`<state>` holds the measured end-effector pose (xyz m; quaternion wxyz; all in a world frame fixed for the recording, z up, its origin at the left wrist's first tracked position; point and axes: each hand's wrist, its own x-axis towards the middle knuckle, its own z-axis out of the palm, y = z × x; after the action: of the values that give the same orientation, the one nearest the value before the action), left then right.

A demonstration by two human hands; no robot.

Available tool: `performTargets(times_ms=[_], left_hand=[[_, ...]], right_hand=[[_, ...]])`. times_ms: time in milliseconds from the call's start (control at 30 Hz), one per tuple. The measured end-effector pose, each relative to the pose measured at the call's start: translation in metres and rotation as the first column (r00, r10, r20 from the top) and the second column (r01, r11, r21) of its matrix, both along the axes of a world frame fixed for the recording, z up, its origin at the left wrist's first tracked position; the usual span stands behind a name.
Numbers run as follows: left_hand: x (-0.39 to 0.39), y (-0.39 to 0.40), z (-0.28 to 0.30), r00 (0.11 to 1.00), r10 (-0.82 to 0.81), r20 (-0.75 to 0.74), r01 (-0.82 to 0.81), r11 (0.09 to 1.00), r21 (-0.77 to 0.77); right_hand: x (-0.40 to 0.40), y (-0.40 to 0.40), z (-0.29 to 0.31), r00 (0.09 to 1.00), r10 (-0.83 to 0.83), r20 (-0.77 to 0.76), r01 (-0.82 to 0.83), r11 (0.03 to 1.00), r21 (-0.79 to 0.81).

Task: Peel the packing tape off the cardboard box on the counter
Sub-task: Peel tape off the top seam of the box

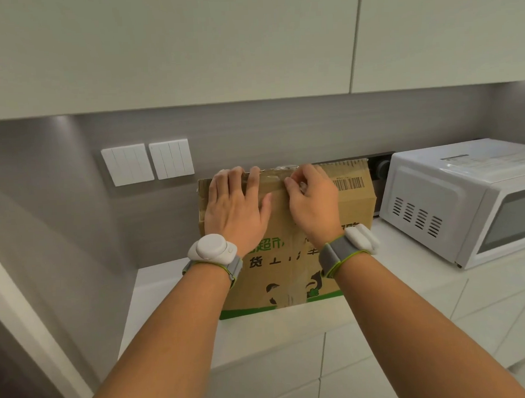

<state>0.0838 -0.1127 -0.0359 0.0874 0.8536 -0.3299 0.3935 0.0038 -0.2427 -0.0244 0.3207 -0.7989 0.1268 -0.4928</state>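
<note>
2 bare forearms with grey wristbands reach away from the camera to a cardboard box (287, 228) standing on the white bench (395, 252). The left hand (234, 212) lies flat on the box top, fingers straight. The right hand (311, 202), just right of it, curls its grip to pinch clear packing tape (279, 175) at the box's far top edge. A white microwave (465, 200) stands to the right.

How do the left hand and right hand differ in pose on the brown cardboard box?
The left hand lies flat with fingers straight, pressing the brown cardboard box near its top edge; the right hand has fingers curled, pinching the clear packing tape there. The left hand sits nearer the box's left corner, the right hand nearer its middle. Both wear a white wrist device on a grey band.
</note>
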Motion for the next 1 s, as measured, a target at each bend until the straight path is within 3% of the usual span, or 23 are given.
performTargets(times_ms=[233, 333, 500, 567, 667, 800, 1000], left_hand=[[0.000, 0.000, -0.001, 1.000, 0.003, 0.009, -0.003, 1.000, 0.006], [0.000, 0.000, -0.001, 1.000, 0.007, 0.007, -0.007, 1.000, 0.009], [0.002, -0.001, -0.002, 1.000, 0.014, 0.002, -0.014, 1.000, 0.011], [0.002, 0.000, -0.003, 1.000, 0.012, 0.003, -0.012, 1.000, 0.007], [0.003, -0.001, -0.002, 1.000, 0.010, -0.021, -0.010, 1.000, 0.026], [0.004, -0.002, -0.002, 0.999, 0.025, -0.036, -0.024, 0.999, 0.043], [0.005, -0.002, -0.004, 0.999, 0.020, -0.037, -0.019, 0.999, 0.042]], right_hand=[[-0.004, 0.002, 0.002, 0.999, 0.030, -0.011, -0.029, 0.992, 0.121], [-0.004, 0.002, 0.003, 0.992, 0.019, 0.121, -0.061, 0.934, 0.353], [-0.007, 0.000, 0.002, 0.983, 0.059, 0.175, -0.126, 0.908, 0.399], [-0.008, 0.001, 0.002, 0.957, 0.049, 0.287, -0.188, 0.858, 0.477], [-0.009, 0.000, 0.003, 0.846, -0.018, 0.532, -0.390, 0.660, 0.642], [-0.014, 0.000, -0.002, 0.856, 0.190, 0.480, -0.453, 0.723, 0.522], [-0.018, 0.007, -0.003, 0.829, 0.343, 0.442, -0.540, 0.697, 0.471]])
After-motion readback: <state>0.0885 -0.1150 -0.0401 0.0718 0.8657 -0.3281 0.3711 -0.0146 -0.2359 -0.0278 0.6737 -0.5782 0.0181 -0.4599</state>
